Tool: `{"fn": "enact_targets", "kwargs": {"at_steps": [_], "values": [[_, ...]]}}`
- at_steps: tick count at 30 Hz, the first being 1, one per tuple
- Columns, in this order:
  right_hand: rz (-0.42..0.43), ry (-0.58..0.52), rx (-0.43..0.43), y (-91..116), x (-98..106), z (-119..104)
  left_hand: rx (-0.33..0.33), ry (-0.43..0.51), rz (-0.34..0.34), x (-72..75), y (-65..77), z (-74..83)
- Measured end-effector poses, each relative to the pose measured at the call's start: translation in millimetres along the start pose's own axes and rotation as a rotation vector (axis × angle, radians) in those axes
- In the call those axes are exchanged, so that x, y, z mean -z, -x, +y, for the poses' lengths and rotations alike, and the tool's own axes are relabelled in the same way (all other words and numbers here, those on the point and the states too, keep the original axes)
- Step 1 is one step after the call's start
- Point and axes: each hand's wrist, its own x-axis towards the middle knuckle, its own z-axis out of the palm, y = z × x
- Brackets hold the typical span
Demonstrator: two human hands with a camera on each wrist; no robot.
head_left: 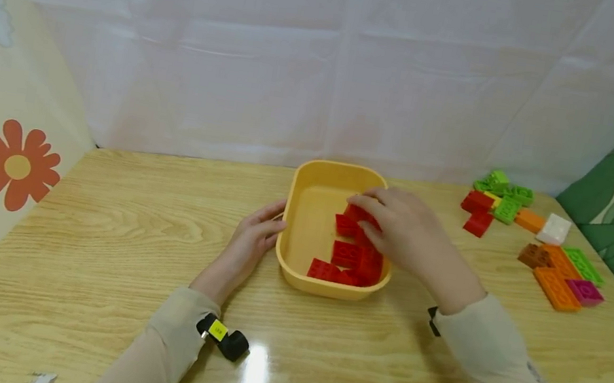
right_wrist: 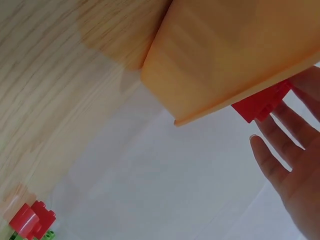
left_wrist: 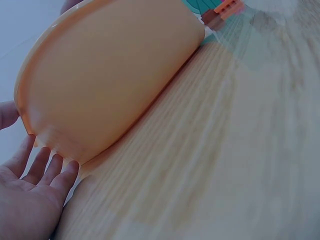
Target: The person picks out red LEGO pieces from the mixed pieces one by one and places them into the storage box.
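A yellow plastic bin (head_left: 309,218) stands on the table with several red toy bricks (head_left: 346,254) heaped along its right side and near end. My left hand (head_left: 253,233) rests against the bin's left wall, its fingers (left_wrist: 47,165) nearly straight and the thumb by the rim. Over the right rim, my right hand (head_left: 405,229) grips a red brick (right_wrist: 260,102) above the heap. Its fingers partly cover that brick and the ones below it.
On the table's right lie loose bricks: red ones (head_left: 478,222), green ones (head_left: 507,209), a white one (head_left: 554,229), a brown one (head_left: 535,255), orange ones (head_left: 557,288) and a magenta one (head_left: 585,292). A white cloth (head_left: 231,61) hangs behind the table.
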Motion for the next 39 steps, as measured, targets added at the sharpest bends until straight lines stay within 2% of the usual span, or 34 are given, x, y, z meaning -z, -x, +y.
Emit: {"fn": "enact_targets", "kwargs": {"at_steps": [5, 10, 19, 33, 39], "values": [[-0.008, -0.010, 0.050, -0.8, -2.2, -6.7, 0.007, -0.001, 0.002, 0.1, 0.0, 0.2], [-0.064, -0.017, 0.048, -1.2, -4.3, -14.8, 0.011, -0.002, 0.008, -0.4, -0.2, 0.0], [-0.075, -0.027, 0.057, -0.7, -8.4, -20.6, 0.006, -0.016, 0.009, -0.3, -1.2, -0.5], [-0.164, -0.028, 0.017, -1.4, -14.5, -25.1, -0.004, -0.026, 0.003, 0.2, -1.6, -0.9], [-0.190, -0.023, -0.006, -1.8, -14.6, -27.0, 0.001, -0.004, 0.004, 0.6, -1.8, -1.5]]}}
